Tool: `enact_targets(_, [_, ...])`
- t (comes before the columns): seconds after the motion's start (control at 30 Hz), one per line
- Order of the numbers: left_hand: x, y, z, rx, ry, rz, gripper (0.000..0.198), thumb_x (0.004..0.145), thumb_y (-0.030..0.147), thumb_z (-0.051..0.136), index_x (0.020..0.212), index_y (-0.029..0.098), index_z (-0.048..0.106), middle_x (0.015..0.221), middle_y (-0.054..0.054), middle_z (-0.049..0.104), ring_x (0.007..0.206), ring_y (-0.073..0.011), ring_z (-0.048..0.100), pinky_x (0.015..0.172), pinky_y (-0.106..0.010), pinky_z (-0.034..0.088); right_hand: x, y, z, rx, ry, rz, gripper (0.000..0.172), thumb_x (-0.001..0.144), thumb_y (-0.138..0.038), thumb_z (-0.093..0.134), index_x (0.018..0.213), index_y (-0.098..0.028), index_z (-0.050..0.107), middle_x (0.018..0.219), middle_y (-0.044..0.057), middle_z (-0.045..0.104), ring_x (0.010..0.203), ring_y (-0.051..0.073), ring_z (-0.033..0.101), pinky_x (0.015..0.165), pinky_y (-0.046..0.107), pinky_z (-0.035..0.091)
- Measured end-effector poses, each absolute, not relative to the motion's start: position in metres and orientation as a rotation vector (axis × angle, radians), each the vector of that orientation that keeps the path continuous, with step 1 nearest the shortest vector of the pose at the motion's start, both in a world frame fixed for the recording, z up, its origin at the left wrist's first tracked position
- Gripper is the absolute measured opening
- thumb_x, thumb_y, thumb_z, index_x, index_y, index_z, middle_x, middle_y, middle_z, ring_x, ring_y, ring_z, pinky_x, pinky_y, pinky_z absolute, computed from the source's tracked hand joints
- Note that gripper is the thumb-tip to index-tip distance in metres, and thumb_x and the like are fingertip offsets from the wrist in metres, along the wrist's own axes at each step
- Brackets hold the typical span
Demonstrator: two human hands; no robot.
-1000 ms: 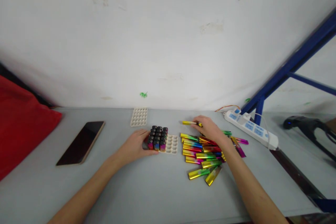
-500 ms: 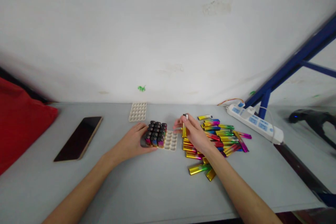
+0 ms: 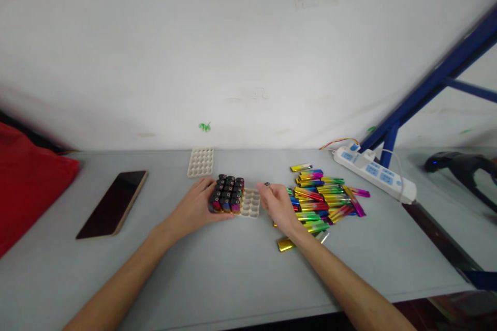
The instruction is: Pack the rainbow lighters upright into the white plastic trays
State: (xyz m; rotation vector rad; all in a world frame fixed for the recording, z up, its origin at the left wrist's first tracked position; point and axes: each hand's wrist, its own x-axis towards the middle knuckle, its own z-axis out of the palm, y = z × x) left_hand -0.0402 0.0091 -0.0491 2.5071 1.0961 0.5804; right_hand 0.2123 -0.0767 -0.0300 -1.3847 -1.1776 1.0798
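- Grey desk (image 3: 217,279); left hand (image 3: 194,209) steadies a tray (image 3: 248,202), fingers curled against it.
- Right hand (image 3: 277,207) grips a lighter (image 3: 267,185) beside the tray.
- Rainbow lighter pile (image 3: 322,199) at three o'clock.

– What does the right hand (image 3: 277,207) cover?
– Most of the small dark-capped stick (image 3: 267,184) in its fingers; only the cap shows. Part of the pile of shiny rainbow-coloured sticks (image 3: 322,199) behind it is covered too.
– And the left hand (image 3: 194,207)?
– It hides the near left edge of the cream moulded tray (image 3: 250,202).
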Motion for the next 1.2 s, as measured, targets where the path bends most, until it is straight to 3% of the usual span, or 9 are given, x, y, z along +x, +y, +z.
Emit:
enact_targets(0.23, [-0.042, 0.011, -0.053, 2.522, 1.069, 0.613, 0.059, 0.075, 0.063, 0.098, 0.117, 0.027, 0.075, 0.119, -0.011, 0.078, 0.117, -0.0383, 0.074, 0.108, -0.052, 0.063, 0.215, -0.074, -0.037, -1.374, -1.207, 1.012, 0.062, 0.098, -0.078, 0.055, 0.065, -0.029, 0.039, 0.057, -0.007, 0.033, 0.056, 0.013, 0.030, 0.051, 0.028, 0.023])
enact_targets(0.4, [-0.041, 0.012, -0.053, 2.541, 1.074, 0.603, 0.058, 0.075, 0.059, 0.099, 0.117, 0.027, 0.076, 0.118, -0.011, 0.079, 0.116, -0.0380, 0.075, 0.107, -0.051, 0.063, 0.223, -0.073, -0.033, -1.373, -1.384, 0.893, 0.050, 0.111, -0.072, 0.049, 0.088, -0.027, 0.053, 0.070, -0.005, 0.054, 0.061, 0.017, 0.050, 0.059, 0.029, 0.041])
enact_targets(0.53, [-0.041, 0.012, -0.054, 2.544, 1.067, 0.605, 0.060, 0.075, 0.063, 0.099, 0.115, 0.025, 0.076, 0.117, -0.011, 0.079, 0.115, -0.0373, 0.075, 0.105, -0.052, 0.063, 0.229, -0.073, -0.028, -1.343, -1.576, 0.649, 0.050, 0.117, -0.066, 0.041, 0.094, -0.025, 0.060, 0.098, 0.007, 0.071, 0.087, 0.022, 0.069, 0.082, 0.035, 0.055])
enact_targets(0.63, [-0.040, 0.011, -0.053, 2.532, 1.059, 0.631, 0.062, 0.076, 0.064, 0.098, 0.117, 0.024, 0.076, 0.118, -0.011, 0.079, 0.115, -0.0370, 0.075, 0.105, -0.052, 0.063, 0.234, -0.072, -0.028, -1.431, -1.712, 0.501, 0.053, 0.118, -0.064, 0.043, 0.081, -0.027, 0.052, 0.081, 0.003, 0.065, 0.079, 0.023, 0.066, 0.077, 0.035, 0.051])
enact_targets(0.73, [-0.040, 0.010, -0.052, 2.520, 1.054, 0.645, 0.061, 0.077, 0.063, 0.097, 0.120, 0.025, 0.077, 0.120, -0.012, 0.079, 0.115, -0.0372, 0.075, 0.106, -0.053, 0.063, 0.237, -0.070, -0.032, -1.482, -1.762, 0.517, 0.051, 0.119, -0.060, 0.043, 0.082, -0.027, 0.053, 0.067, -0.001, 0.062, 0.065, 0.021, 0.063, 0.068, 0.033, 0.045])
enact_targets(0.9, [-0.039, 0.008, -0.050, 2.519, 1.045, 0.628, 0.058, 0.077, 0.058, 0.099, 0.116, 0.021, 0.077, 0.118, -0.014, 0.079, 0.115, -0.0385, 0.075, 0.104, -0.054, 0.064, 0.238, -0.065, -0.041, -1.448, -1.885, 0.474, 0.035, 0.123, -0.047, 0.046, 0.109, -0.023, 0.068, 0.095, 0.007, 0.082, 0.089, 0.024, 0.077, 0.081, 0.033, 0.053])
enact_targets(1.2, [-0.040, 0.009, -0.054, 2.533, 1.058, 0.617, 0.064, 0.075, 0.057, 0.102, 0.120, 0.020, 0.076, 0.122, -0.012, 0.078, 0.118, -0.0364, 0.075, 0.110, -0.053, 0.063, 0.226, -0.051, -0.043, -1.678, -2.267, 0.072, 0.017, 0.117, -0.032, 0.065, 0.113, -0.019, 0.074, 0.113, 0.016, 0.077, 0.108, 0.033, 0.074, 0.093, 0.044, 0.056])
